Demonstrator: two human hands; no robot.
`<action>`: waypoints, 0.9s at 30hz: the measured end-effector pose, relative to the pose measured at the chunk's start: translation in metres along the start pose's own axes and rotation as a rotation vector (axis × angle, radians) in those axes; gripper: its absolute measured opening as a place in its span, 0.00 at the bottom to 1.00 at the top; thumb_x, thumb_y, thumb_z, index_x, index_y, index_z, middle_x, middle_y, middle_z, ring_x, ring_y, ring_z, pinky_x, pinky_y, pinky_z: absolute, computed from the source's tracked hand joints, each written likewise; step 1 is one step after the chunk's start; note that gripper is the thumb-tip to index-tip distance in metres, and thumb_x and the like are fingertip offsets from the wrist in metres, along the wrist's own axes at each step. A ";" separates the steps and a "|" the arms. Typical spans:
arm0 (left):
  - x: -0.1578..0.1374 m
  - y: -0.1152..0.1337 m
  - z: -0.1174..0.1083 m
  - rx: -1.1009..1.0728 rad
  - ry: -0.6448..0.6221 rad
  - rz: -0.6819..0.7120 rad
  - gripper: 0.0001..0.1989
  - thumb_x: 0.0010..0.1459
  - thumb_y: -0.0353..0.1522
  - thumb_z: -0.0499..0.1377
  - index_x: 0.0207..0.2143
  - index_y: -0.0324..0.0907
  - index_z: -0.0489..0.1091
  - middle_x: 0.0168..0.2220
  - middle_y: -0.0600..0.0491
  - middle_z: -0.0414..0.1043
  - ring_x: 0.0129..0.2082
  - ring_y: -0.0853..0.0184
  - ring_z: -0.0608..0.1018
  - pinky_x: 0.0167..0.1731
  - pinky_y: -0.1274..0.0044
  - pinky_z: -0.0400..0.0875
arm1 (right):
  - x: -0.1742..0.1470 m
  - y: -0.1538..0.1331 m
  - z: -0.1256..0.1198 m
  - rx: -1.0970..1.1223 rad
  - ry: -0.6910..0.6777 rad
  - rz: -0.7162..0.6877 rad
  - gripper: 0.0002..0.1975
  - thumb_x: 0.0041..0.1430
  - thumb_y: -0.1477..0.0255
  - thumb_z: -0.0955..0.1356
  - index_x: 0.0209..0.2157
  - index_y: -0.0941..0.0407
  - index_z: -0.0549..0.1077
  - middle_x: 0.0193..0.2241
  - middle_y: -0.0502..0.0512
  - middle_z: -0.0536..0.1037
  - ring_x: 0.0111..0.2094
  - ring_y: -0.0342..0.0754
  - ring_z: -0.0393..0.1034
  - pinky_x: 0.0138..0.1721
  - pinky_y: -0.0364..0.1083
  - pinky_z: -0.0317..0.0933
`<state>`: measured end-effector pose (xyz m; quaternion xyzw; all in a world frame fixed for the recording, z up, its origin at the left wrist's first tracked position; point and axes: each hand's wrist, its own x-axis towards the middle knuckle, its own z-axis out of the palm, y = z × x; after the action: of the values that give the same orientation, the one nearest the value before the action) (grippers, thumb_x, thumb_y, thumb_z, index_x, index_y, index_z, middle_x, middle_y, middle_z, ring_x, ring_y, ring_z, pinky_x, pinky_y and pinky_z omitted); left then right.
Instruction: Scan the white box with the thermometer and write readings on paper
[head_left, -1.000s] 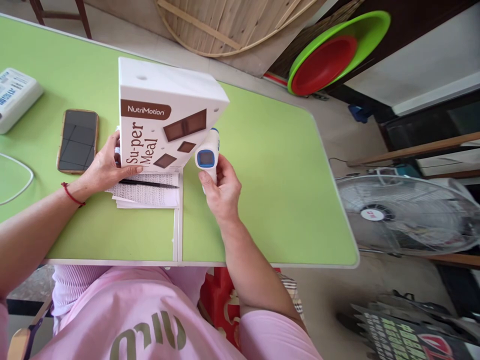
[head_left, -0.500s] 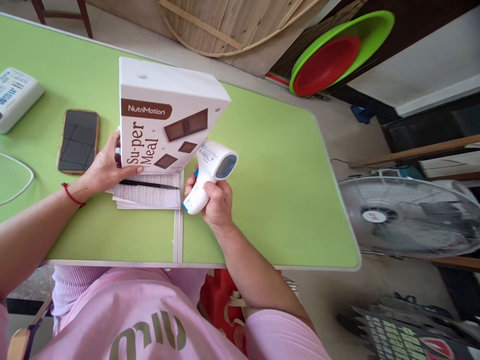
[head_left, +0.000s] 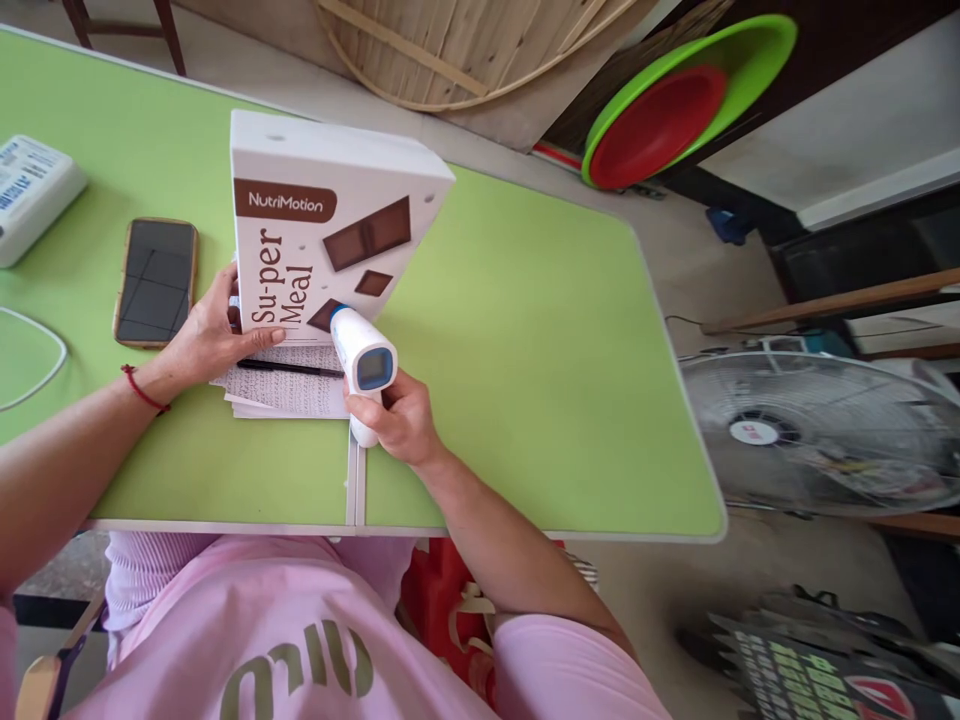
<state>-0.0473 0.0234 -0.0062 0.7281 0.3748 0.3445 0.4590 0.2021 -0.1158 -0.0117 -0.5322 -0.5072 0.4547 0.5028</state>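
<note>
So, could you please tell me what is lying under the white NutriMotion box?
Printed paper sheets with a black pen on them stick out beneath the box. How far they reach under it is hidden.

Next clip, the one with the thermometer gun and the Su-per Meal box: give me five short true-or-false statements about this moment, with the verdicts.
1. The right hand holds the thermometer gun with its nose at the front of the white box. True.
2. The left hand rests flat on the phone. False: it steadies the box's lower left edge; the phone lies apart, to its left.
3. The box stands upright on printed papers. True.
4. A black pen lies on the papers in front of the box. True.
5. The phone's screen is lit. False: it is dark.
</note>
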 end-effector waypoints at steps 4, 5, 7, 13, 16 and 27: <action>-0.001 0.003 0.000 -0.016 -0.006 -0.022 0.50 0.50 0.60 0.78 0.65 0.44 0.69 0.62 0.40 0.78 0.56 0.41 0.85 0.49 0.59 0.88 | 0.000 -0.006 0.001 -0.009 -0.032 0.030 0.13 0.50 0.60 0.77 0.29 0.51 0.73 0.25 0.47 0.74 0.26 0.45 0.65 0.28 0.47 0.64; -0.001 0.004 0.000 -0.012 -0.005 -0.026 0.50 0.50 0.61 0.78 0.64 0.44 0.69 0.62 0.40 0.79 0.56 0.41 0.85 0.50 0.58 0.88 | 0.001 -0.006 0.001 -0.007 -0.040 0.034 0.14 0.50 0.59 0.77 0.29 0.51 0.73 0.25 0.47 0.74 0.26 0.45 0.64 0.27 0.46 0.64; -0.001 0.004 0.000 -0.001 -0.007 -0.037 0.51 0.49 0.61 0.78 0.64 0.44 0.68 0.62 0.40 0.78 0.56 0.41 0.85 0.50 0.57 0.88 | 0.001 -0.006 0.002 -0.013 -0.049 0.034 0.15 0.51 0.58 0.77 0.29 0.51 0.72 0.25 0.47 0.74 0.26 0.45 0.65 0.27 0.46 0.64; -0.002 0.008 -0.001 -0.009 -0.025 -0.057 0.48 0.51 0.62 0.77 0.62 0.45 0.69 0.62 0.42 0.78 0.58 0.41 0.84 0.52 0.58 0.87 | 0.002 -0.005 -0.003 -0.050 -0.044 0.030 0.16 0.50 0.58 0.77 0.31 0.51 0.72 0.26 0.47 0.76 0.27 0.46 0.67 0.30 0.47 0.67; -0.003 0.011 -0.001 0.022 -0.023 -0.057 0.46 0.53 0.63 0.75 0.62 0.44 0.69 0.62 0.42 0.79 0.57 0.42 0.84 0.51 0.58 0.88 | 0.003 -0.006 -0.004 -0.045 -0.036 0.021 0.15 0.49 0.59 0.77 0.31 0.51 0.72 0.26 0.47 0.76 0.28 0.46 0.68 0.31 0.48 0.68; -0.001 0.005 -0.003 0.074 -0.004 -0.010 0.47 0.53 0.64 0.75 0.65 0.46 0.70 0.60 0.42 0.80 0.54 0.41 0.85 0.48 0.58 0.88 | 0.005 -0.005 -0.003 -0.047 -0.024 0.015 0.16 0.49 0.58 0.77 0.30 0.51 0.72 0.25 0.47 0.76 0.27 0.46 0.68 0.29 0.48 0.68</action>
<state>-0.0493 0.0219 -0.0010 0.7434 0.3901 0.3267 0.4342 0.2055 -0.1109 -0.0064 -0.5422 -0.5198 0.4525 0.4808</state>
